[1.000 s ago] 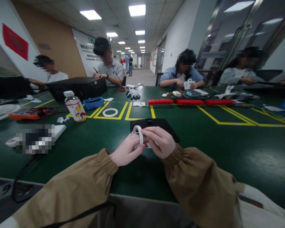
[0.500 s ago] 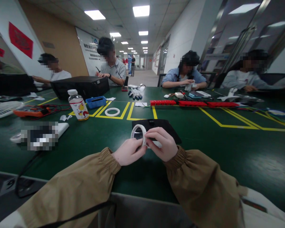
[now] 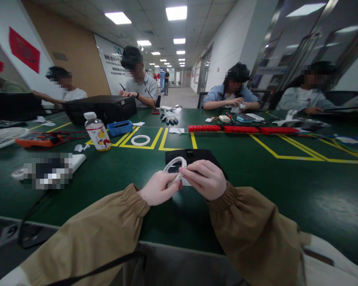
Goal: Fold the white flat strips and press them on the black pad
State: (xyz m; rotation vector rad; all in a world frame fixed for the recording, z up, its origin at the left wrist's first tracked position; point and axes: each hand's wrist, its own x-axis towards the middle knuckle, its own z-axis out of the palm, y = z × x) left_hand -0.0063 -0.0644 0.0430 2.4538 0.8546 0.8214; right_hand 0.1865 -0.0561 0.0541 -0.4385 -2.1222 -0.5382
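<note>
A roll of white tape is held tilted above the dark green table, its open ring facing up. My left hand grips the near side of the roll between thumb and fingers. The fingertips of my right hand are pinched together at the roll's right edge; whether a tape end lies between them is too small to see. Beneath and behind both hands lies a flat black case, partly covered by them. Farther back, a second white tape ring rests flat inside a yellow-marked box.
On the left stand a drink bottle, a blue tray, an orange multimeter and a blurred device with a cable. Red power strips and gloves lie farther back. Several people sit across the table.
The tape roll has tipped from nearly upright to a flatter angle, turning in my left hand. My right fingers have stayed at its edge, shifting slightly.
</note>
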